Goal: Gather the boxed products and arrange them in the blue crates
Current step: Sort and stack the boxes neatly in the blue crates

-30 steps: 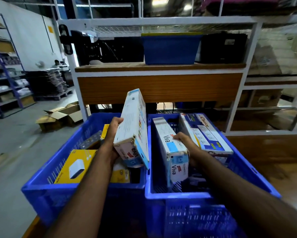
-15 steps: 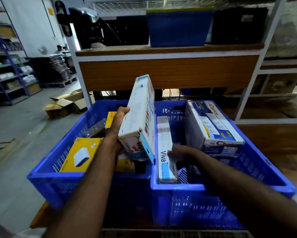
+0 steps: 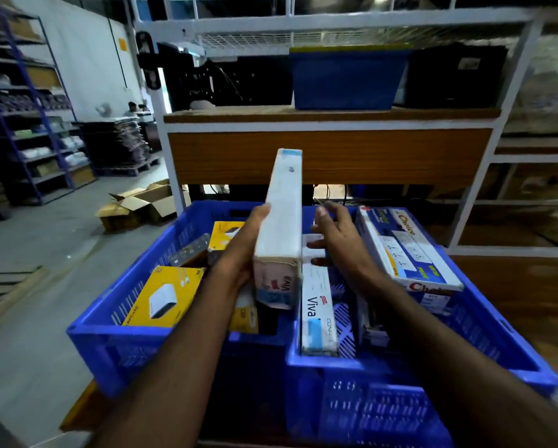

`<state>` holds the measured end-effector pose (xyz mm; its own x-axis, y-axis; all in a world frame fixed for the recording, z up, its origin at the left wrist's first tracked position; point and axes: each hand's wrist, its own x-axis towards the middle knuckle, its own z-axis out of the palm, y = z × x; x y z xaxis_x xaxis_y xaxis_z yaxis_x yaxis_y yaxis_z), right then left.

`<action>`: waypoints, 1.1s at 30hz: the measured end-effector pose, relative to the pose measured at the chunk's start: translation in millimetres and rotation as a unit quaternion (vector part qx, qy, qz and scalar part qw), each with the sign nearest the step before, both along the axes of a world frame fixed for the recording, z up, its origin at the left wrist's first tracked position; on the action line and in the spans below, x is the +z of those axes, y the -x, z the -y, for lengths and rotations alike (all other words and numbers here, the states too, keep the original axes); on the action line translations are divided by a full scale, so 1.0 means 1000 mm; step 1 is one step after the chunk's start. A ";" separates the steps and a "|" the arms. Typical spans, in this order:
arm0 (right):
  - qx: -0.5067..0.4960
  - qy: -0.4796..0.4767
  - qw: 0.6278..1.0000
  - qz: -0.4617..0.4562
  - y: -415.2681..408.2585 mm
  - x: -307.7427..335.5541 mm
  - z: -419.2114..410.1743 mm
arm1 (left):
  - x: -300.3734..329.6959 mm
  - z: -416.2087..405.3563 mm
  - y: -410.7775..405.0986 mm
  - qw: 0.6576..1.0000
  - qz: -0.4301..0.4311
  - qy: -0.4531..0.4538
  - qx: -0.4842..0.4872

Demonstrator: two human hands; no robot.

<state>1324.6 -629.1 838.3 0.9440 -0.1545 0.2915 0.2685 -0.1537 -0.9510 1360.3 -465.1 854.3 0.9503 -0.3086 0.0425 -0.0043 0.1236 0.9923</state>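
Observation:
Two blue crates stand side by side in front of me, the left crate (image 3: 109, 337) and the right crate (image 3: 503, 357). My left hand (image 3: 242, 250) grips a long white Viva box (image 3: 280, 221), held tilted above the seam between the crates. My right hand (image 3: 339, 240) hovers with fingers spread just right of that box, over the right crate, holding nothing. A second Viva box (image 3: 318, 312) stands on edge along the right crate's left wall. A blue and white Choice box (image 3: 406, 250) leans in the right crate. Yellow boxes (image 3: 164, 299) lie in the left crate.
A white-framed wooden shelf (image 3: 329, 156) rises right behind the crates, with a blue bin (image 3: 345, 79) and dark equipment on top. Open cardboard cartons (image 3: 142, 205) lie on the grey floor to the left. Blue storage racks (image 3: 29, 124) line the far left wall.
My right hand has let go of the second Viva box and lifted with fingers spread. My left hand has turned its Viva box so its narrow edge faces me, shifted toward the right crate.

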 end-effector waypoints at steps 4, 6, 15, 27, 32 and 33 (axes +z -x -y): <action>0.041 -0.123 0.991 -0.040 -0.009 0.023 0.021 | 0.012 0.033 0.007 0.981 0.170 -0.090 0.031; 0.043 -0.197 0.976 -0.078 -0.006 0.020 0.042 | 0.018 0.046 0.008 0.981 0.174 -0.081 0.017; -0.046 -0.229 0.972 -0.011 0.039 0.004 0.089 | -0.001 0.084 0.014 0.993 0.029 -0.023 -0.112; -0.069 -0.073 0.995 -0.005 0.055 0.013 0.089 | -0.005 0.108 0.025 0.983 0.141 0.020 -0.116; -0.062 -0.064 0.996 0.007 0.059 0.015 0.090 | -0.012 0.107 0.028 0.969 0.188 -0.019 -0.159; -0.073 -0.046 0.996 0.008 0.058 0.014 0.091 | -0.013 0.107 0.029 0.967 0.198 -0.023 -0.159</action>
